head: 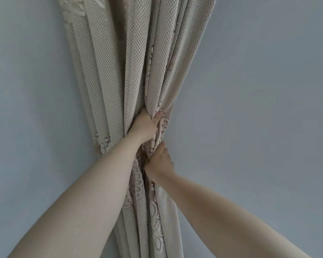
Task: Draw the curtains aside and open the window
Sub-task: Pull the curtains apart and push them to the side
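Observation:
A beige curtain with a fine dotted weave and pale floral trim hangs gathered into a narrow bundle against a wall. My left hand grips the bundle at its pinched waist, fingers wrapped around the folds. Just below it, my right hand clasps the same bundle from the right side. Both forearms reach up from the bottom of the frame. No window is in view.
A plain grey-blue wall fills both sides of the curtain. The curtain's lower part falls straight down between my arms.

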A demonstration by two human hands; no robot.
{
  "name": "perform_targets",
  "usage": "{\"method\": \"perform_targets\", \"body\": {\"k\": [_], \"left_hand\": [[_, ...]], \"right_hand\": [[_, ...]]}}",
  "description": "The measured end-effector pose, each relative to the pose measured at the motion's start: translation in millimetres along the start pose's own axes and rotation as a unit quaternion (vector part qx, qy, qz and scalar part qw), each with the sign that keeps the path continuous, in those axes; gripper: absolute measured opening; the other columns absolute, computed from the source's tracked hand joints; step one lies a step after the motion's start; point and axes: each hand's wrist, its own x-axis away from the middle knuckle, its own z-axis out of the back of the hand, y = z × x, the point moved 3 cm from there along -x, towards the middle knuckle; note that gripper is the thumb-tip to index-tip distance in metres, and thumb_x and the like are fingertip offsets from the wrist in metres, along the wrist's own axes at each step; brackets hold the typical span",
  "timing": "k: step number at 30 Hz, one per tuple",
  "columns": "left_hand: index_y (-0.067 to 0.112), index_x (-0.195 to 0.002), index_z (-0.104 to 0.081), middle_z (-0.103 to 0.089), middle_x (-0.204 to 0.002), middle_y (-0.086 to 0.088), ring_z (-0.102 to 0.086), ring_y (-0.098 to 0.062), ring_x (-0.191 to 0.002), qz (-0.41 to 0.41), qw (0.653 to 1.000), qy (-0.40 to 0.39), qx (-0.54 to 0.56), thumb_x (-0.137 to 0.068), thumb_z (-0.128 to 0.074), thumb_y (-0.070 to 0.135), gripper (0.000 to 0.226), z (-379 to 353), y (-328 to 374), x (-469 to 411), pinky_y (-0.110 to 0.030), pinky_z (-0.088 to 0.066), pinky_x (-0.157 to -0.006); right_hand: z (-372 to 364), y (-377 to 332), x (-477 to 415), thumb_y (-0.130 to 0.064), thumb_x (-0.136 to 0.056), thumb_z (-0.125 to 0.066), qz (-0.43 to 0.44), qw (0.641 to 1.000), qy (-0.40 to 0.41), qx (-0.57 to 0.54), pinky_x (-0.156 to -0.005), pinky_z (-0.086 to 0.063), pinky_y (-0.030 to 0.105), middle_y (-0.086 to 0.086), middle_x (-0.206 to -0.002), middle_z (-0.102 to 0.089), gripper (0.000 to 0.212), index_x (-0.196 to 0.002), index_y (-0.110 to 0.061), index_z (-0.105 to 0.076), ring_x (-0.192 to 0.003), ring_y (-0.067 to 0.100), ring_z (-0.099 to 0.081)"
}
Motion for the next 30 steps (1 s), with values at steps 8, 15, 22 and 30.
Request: {"method": "perform_targets", "body": {"k": [8,15,22,30], "left_hand": [[0.002,-0.133,-0.045,-0.054,-0.137,-0.018,-0.051,-0.033,-0.127,0.083,0.985,0.1,-0.113,-0.102,-0.043,0.042,0.051,75,-84,-25,-0.026,-0.037,-0.099],[0.001,-0.122,-0.062,-0.063,-0.122,-0.019,-0.061,-0.033,-0.113,0.18,0.905,0.098,-0.372,-0.101,-0.042,0.019,0.034,129,-133,-33,-0.033,-0.049,-0.088],[0.006,-0.117,-0.065,-0.066,-0.12,-0.017,-0.063,-0.034,-0.11,0.182,0.881,0.122,-0.419,-0.101,-0.04,0.037,0.043,123,-137,-34,-0.037,-0.05,-0.086],[-0.003,-0.127,-0.057,-0.06,-0.129,-0.021,-0.058,-0.036,-0.114,0.212,0.888,0.066,-0.402,-0.094,-0.022,0.07,0.087,117,-125,-21,-0.039,-0.046,-0.09]], "right_hand": [[-88,-58,-47,-0.025,-0.088,-0.053,0.049,0.993,-0.095,0.056,-0.103,-0.036,0.05,0.014,-0.148,-0.027,0.086,-0.151,-0.012,0.004,-0.133,0.034,-0.033],[-148,-109,-64,-0.019,-0.085,-0.057,0.054,0.976,-0.186,0.098,-0.104,-0.032,0.054,0.018,-0.155,-0.017,0.097,-0.15,-0.019,0.014,-0.135,0.037,-0.031],[-148,-98,-77,-0.036,-0.092,-0.05,0.068,0.977,-0.184,0.086,-0.099,-0.036,0.052,0.017,-0.147,-0.031,0.081,-0.151,-0.025,0.004,-0.129,0.037,-0.039],[-104,-69,-31,-0.039,-0.097,-0.04,0.17,0.969,-0.153,0.097,-0.093,-0.043,0.05,0.015,-0.142,-0.032,0.072,-0.152,-0.026,0.006,-0.118,0.038,-0.046]]}}
